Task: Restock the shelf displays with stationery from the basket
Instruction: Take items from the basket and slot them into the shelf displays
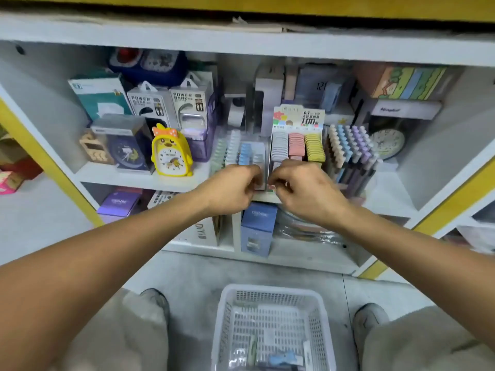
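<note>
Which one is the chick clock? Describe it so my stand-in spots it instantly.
Look at the white shelf unit, middle shelf, left half. At the front edge, left of the left hand, stands the yellow chick-shaped alarm clock. Its orange polka-dot bow and bright yellow body set it apart from the dark blue boxed clock beside it.

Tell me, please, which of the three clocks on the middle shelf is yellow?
The chick-shaped alarm clock with an orange bow, standing left of the hands. The clock to its left is dark blue; the round one at far right is pale.
</note>
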Demonstrator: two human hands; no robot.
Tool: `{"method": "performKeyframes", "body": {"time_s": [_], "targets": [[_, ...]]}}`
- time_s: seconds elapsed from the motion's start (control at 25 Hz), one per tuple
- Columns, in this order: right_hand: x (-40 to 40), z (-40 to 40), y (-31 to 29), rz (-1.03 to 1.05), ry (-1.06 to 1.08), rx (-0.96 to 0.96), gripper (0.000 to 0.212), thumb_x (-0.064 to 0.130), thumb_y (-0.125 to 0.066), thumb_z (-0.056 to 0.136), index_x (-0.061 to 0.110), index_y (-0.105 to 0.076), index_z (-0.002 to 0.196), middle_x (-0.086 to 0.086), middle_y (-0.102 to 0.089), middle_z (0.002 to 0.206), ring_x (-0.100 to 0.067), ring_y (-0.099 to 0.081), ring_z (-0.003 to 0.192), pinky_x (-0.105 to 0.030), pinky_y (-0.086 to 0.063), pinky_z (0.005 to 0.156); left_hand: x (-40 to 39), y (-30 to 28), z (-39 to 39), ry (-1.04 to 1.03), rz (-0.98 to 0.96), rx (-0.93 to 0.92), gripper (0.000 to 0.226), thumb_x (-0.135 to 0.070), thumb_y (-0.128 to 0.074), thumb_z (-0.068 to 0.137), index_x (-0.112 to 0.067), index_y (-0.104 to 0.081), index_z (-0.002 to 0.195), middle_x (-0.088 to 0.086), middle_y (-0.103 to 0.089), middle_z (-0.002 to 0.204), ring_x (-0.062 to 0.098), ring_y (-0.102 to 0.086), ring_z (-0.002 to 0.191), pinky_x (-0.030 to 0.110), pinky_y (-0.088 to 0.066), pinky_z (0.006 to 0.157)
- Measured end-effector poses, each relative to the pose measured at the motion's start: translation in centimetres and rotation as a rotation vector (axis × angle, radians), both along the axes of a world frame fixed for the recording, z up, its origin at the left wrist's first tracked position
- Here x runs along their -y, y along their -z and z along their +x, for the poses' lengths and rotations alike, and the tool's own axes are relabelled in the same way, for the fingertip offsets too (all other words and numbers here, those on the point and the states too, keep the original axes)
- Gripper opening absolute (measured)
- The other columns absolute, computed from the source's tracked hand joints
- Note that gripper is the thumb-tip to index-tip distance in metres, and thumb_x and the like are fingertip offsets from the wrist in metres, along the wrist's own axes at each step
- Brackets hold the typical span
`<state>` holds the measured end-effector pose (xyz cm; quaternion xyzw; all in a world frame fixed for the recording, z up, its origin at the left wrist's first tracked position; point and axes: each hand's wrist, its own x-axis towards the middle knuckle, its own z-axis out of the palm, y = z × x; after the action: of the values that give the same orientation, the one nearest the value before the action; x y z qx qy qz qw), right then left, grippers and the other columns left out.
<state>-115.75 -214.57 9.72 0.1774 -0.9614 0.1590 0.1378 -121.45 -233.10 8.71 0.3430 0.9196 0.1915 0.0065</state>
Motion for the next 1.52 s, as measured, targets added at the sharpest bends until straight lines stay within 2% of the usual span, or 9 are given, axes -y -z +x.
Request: {"method": "performKeyframes", "body": {"time_s": [0.2, 0.44, 0.52, 0.64, 0.76, 0.88, 1.08, 1.2, 1.52], "targets": [[2.0, 4.3, 11.7, 0.366, -0.071, 0.738, 0.028, 0.016, -0.056, 0.088, 0.025, -0.070, 0.112, -0.006, -0.067, 0.117, -0.027, -0.062, 0.108, -0.034, -0.052, 0.084, -1.2, 10.2, 4.0, 0.149, -0.509, 0.369, 0.031, -0.011, -0.055, 0.084, -0.011, -0.061, 0.114, -0.002, -0.064, 0.099, 0.021, -0.058, 0.087, 0.029, -0.046, 0.073], [-0.5, 9.6, 26.1, 0.468, -0.032, 1.043, 0.011, 0.006, -0.056, 0.092, 0.003, -0.060, 0.101, -0.014, -0.061, 0.108, -0.031, -0.062, 0.101, -0.036, -0.052, 0.081, -2.9, 24.9, 9.1, 0.170, -0.714, 0.580, 0.023, -0.024, -0.068, 0.086, -0.006, -0.063, 0.099, 0.015, -0.064, 0.108, 0.030, -0.063, 0.096, 0.032, -0.049, 0.077], [-2.2, 11.3, 29.7, 0.469, 0.039, 1.069, 0.007, 0.009, -0.057, 0.091, 0.009, -0.053, 0.096, -0.010, -0.057, 0.100, -0.029, -0.063, 0.096, -0.036, -0.050, 0.075, -2.8, 29.2, 11.0, 0.143, -0.721, 0.663, 0.027, -0.024, -0.067, 0.087, -0.010, -0.061, 0.109, 0.013, -0.062, 0.107, 0.028, -0.063, 0.104, 0.034, -0.051, 0.081], [-3.4, 14.1, 34.4, 0.533, 0.002, 1.076, 0.050, 0.033, -0.062, 0.093, 0.014, -0.042, 0.135, -0.007, -0.050, 0.128, -0.029, -0.059, 0.115, -0.041, -0.052, 0.085, -2.6, 33.8, 14.4, 0.099, -0.744, 0.717, 0.061, -0.026, -0.076, 0.077, -0.007, -0.046, 0.127, 0.011, -0.060, 0.117, 0.028, -0.063, 0.101, 0.037, -0.055, 0.080], [-2.5, 16.1, 37.7, 0.532, -0.080, 1.012, 0.061, 0.034, -0.060, 0.093, 0.017, -0.035, 0.145, -0.007, -0.039, 0.146, -0.029, -0.053, 0.124, -0.043, -0.051, 0.092, -2.6, 36.6, 17.1, 0.074, -0.738, 0.676, 0.089, -0.024, -0.081, 0.071, -0.008, -0.029, 0.141, 0.014, -0.045, 0.130, 0.031, -0.056, 0.111, 0.043, -0.051, 0.081], [-1.3, 17.2, 39.5, 0.504, -0.087, 0.899, 0.054, 0.023, -0.061, 0.092, 0.014, -0.042, 0.141, -0.010, -0.044, 0.142, -0.028, -0.060, 0.110, -0.039, -0.054, 0.081, -3.1, 37.6, 18.0, 0.026, -0.682, 0.593, 0.083, -0.015, -0.076, 0.075, -0.006, -0.026, 0.140, 0.018, -0.039, 0.131, 0.033, -0.051, 0.114, 0.044, -0.051, 0.081], [-0.1, 16.5, 39.1, 0.500, -0.001, 0.804, 0.041, 0.018, -0.080, 0.074, 0.010, -0.063, 0.111, -0.005, -0.062, 0.096, -0.017, -0.065, 0.067, -0.028, -0.044, 0.047, -3.8, 38.2, 18.3, 0.056, -0.615, 0.444, 0.063, -0.006, -0.060, 0.086, -0.001, -0.028, 0.140, 0.018, -0.045, 0.127, 0.034, -0.053, 0.110, 0.042, -0.051, 0.078], [0.0, 16.1, 40.1, 0.429, 0.069, 0.842, 0.035, 0.018, -0.060, 0.091, 0.008, -0.052, 0.123, -0.009, -0.057, 0.110, -0.023, -0.065, 0.077, -0.030, -0.039, 0.055, -3.7, 38.7, 17.7, -0.043, -0.620, 0.494, 0.050, -0.011, -0.058, 0.088, -0.004, -0.034, 0.132, 0.015, -0.048, 0.125, 0.031, -0.053, 0.110, 0.039, -0.051, 0.078], [0.3, 16.2, 41.2, 0.190, 0.237, 0.932, 0.022, 0.020, -0.057, 0.095, 0.008, -0.061, 0.113, -0.008, -0.066, 0.103, -0.025, -0.068, 0.087, -0.026, -0.040, 0.062, -3.2, 38.6, 17.3, -0.101, -0.566, 0.548, 0.044, -0.005, -0.052, 0.092, -0.002, -0.033, 0.132, 0.019, -0.043, 0.126, 0.029, -0.053, 0.106, 0.035, -0.054, 0.084]]}}
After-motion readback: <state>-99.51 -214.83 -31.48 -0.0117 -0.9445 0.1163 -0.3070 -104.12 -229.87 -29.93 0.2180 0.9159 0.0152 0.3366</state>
